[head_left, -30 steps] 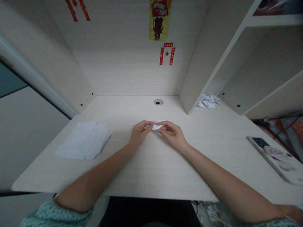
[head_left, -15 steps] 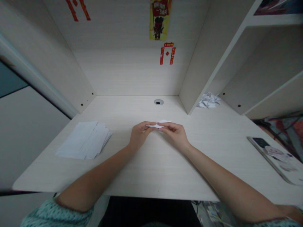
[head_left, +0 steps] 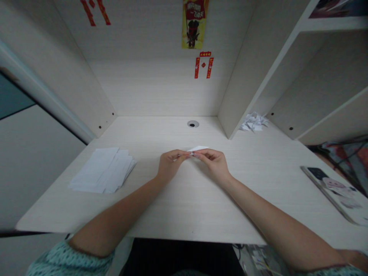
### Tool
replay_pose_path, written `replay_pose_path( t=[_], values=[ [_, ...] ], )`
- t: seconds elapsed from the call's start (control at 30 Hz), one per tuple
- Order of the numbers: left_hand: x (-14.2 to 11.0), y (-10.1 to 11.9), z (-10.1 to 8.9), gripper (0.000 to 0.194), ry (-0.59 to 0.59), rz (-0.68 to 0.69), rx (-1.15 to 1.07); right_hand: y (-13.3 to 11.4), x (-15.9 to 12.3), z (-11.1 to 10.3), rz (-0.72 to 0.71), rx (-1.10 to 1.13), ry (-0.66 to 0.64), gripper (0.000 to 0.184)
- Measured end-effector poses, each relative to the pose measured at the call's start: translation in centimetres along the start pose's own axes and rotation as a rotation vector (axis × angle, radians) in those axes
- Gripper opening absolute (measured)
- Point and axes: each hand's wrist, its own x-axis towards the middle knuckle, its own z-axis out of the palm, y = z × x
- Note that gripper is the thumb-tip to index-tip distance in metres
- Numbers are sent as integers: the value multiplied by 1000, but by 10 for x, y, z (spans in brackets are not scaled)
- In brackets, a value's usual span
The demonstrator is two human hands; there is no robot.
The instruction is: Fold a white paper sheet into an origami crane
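Observation:
Between my two hands, just over the middle of the desk, is a small folded piece of white paper [head_left: 198, 148]. My left hand [head_left: 171, 163] pinches its left end between thumb and fingers. From the other side, my right hand [head_left: 213, 163] grips it with thumb and forefinger, the fingertips of both hands nearly touching. A pale flap of the paper shows behind the right fingers; the rest is hidden by the fingers, so its exact folds cannot be made out.
A stack of white paper sheets [head_left: 100, 170] lies on the left of the desk [head_left: 178, 214]. Behind the upright divider [head_left: 244, 76], a heap of folded white papers [head_left: 253, 122] sits at the back right. A tablet-like device in a printed case [head_left: 335, 193] lies at the right edge.
My fingertips have closed in on the paper, and less of its white middle shows between them. A flap has come into sight behind my right fingers. Both forearms have stayed nearly still.

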Motion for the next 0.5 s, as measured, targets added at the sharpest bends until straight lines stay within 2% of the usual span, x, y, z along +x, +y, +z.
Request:
replay_pose_path(
  t=[0.23,0.5],
  values=[
    [-1,3,3,17,54,-82,-127,2,-1,0,-13,-41,33,15],
    [2,0,0,16,78,-123,-148,-1,-2,-1,-20,-65,48,12]
  ],
)
